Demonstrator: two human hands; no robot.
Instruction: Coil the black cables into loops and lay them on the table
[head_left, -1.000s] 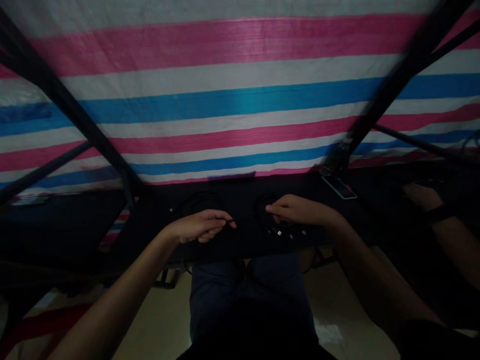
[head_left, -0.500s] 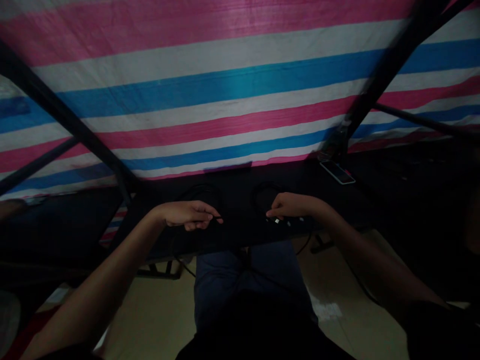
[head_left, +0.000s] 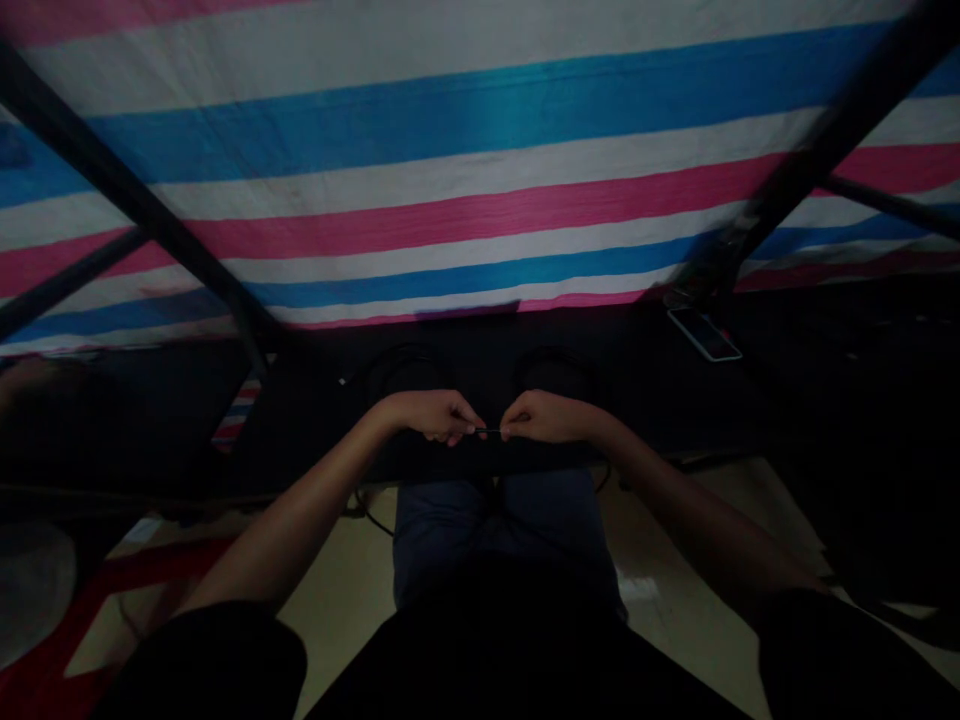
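Note:
My left hand point(head_left: 441, 413) pinches the end of a thin black cable point(head_left: 480, 431) over the front of a black table point(head_left: 315, 420). Facing it, my right hand point(head_left: 547, 415) is closed in a pinch on something small, mostly hidden by the fingers. A thin line spans the narrow gap between the fingertips; whether two ends touch there is too dark to tell. Behind my left hand lies a dark coil of cable point(head_left: 409, 355), and another dark coil point(head_left: 559, 362) sits behind my right hand.
A phone point(head_left: 705, 334) lies at the table's back right, near a clear bottle point(head_left: 731, 245) by a slanted black post point(head_left: 817, 150). Another post point(head_left: 142, 205) slants at left. A striped sheet point(head_left: 480, 200) hangs behind. A red stool point(head_left: 45, 680) stands at lower left.
Both hands have moved inward, from well apart to nearly touching fingertips. Small pale pieces seen beside my right hand before no longer show there. The view has tilted slightly down.

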